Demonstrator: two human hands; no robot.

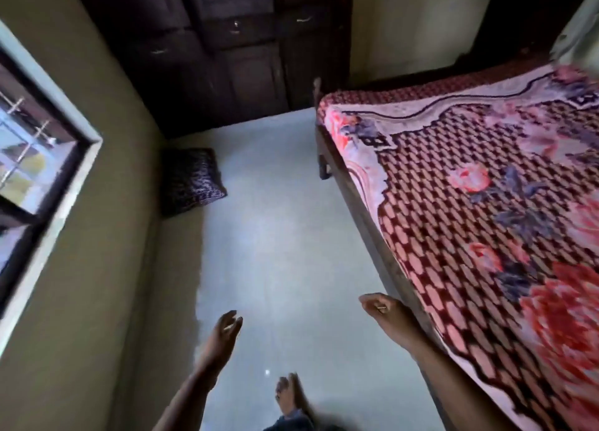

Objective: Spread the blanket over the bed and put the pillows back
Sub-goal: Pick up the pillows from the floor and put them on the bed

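The floral blanket is seen spread flat over the bed, across the right of the frame. 1 dark pillow is set on the floor at centre left, against the wall and well apart from the bed. The left hand, at lower centre, is held with fingers relaxed and nothing gripped. The right hand is loosely curled just beside the bed's edge, with nothing seen in it.
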